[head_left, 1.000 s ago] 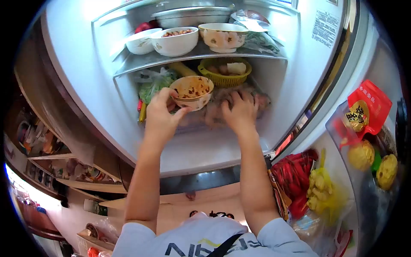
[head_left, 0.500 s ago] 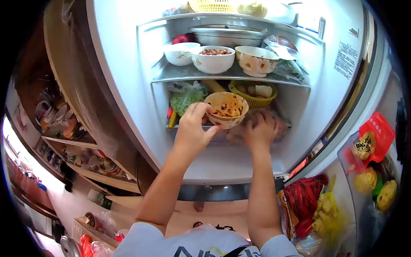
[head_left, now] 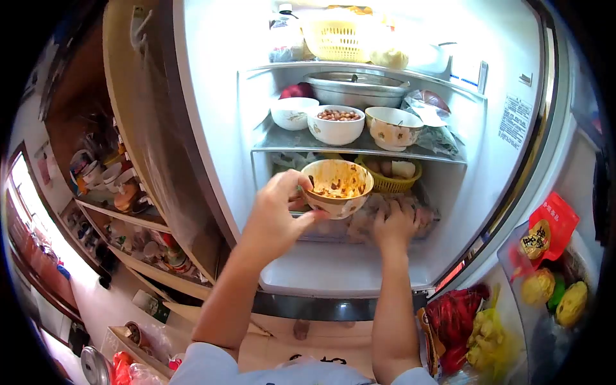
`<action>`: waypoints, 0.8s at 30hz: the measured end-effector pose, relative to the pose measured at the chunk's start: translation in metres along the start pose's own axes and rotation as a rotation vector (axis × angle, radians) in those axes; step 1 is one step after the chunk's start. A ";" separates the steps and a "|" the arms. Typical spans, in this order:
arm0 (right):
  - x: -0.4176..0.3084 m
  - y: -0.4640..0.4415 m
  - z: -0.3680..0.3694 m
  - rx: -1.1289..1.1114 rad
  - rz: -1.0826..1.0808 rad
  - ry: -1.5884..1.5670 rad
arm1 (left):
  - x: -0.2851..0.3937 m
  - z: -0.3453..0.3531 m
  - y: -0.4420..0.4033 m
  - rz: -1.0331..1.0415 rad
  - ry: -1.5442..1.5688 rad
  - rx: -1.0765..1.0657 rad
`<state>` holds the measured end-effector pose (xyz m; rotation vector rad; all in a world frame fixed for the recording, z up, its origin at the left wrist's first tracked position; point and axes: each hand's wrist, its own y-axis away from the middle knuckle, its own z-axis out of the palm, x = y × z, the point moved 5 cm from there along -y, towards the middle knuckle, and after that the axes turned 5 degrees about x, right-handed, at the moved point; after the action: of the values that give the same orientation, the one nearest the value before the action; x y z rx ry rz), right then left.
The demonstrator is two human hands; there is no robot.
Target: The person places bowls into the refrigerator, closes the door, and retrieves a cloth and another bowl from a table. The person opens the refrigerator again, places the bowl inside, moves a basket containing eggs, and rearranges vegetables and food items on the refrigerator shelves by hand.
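My left hand [head_left: 282, 215] grips the rim and side of a patterned bowl [head_left: 337, 189], whose inside is smeared with reddish-brown sauce. The bowl is held tilted in front of the fridge's lower compartment. My right hand [head_left: 394, 224] lies on a clear plastic bag [head_left: 362, 221] of pinkish-brown food to the right of the bowl, fingers bent over it; whether they grip it is hard to tell. Behind the hands stands a yellow-green basket [head_left: 394, 184] with eggs and a white item. Leafy greens in plastic [head_left: 292, 160] are partly hidden behind the bowl.
Above, the glass shelf [head_left: 359, 149] holds a white bowl of nuts [head_left: 335, 131], a white bowl [head_left: 294, 115], a patterned bowl [head_left: 391, 131] and a metal basin [head_left: 356, 93]. The open door's racks at right hold a red packet [head_left: 557, 224]. Cluttered cabinet shelves [head_left: 151, 221] stand left.
The view has tilted up, showing more of the top shelf. The sauce-stained bowl has risen towards the shelf edge in my left hand, now covering more of the greens. My right hand stays on the bag.
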<state>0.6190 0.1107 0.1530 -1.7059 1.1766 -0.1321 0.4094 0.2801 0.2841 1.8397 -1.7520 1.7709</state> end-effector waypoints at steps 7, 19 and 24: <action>-0.005 0.000 -0.005 0.026 0.004 0.010 | 0.070 -0.062 -0.025 0.087 0.189 0.017; -0.001 0.001 -0.004 0.018 0.010 -0.010 | 0.131 -0.112 -0.148 0.384 -0.360 0.217; 0.001 0.003 -0.001 0.015 0.018 -0.008 | 0.110 -0.103 -0.189 0.352 -0.597 0.422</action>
<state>0.6175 0.1095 0.1509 -1.6810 1.1819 -0.1229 0.4422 0.3461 0.5143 2.5836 -2.1292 1.9726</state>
